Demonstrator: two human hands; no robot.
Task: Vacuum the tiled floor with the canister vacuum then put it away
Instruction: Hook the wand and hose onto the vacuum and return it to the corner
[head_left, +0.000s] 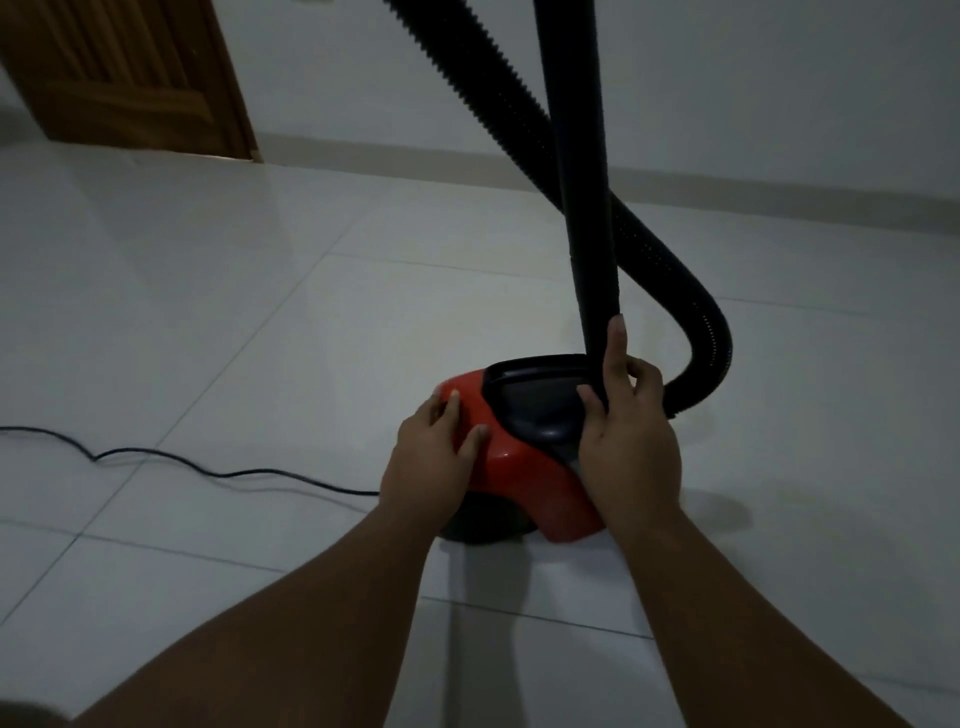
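Observation:
A red canister vacuum (524, 467) with a black handle on top sits on the white tiled floor (208, 322). My left hand (434, 457) rests flat on its red left side, fingers spread. My right hand (626, 431) is wrapped around the lower end of the upright black wand (584, 208), index finger pointing up along it. The ribbed black hose (696, 322) loops from the canister's right side up behind the wand and out of the top of the view. Where the wand's lower end meets the canister is hidden by my right hand.
The black power cord (171, 460) snakes across the tiles from the left edge to the canister's rear. A wooden door (130, 73) stands at the top left. A pale wall with a baseboard (779, 195) runs behind the vacuum.

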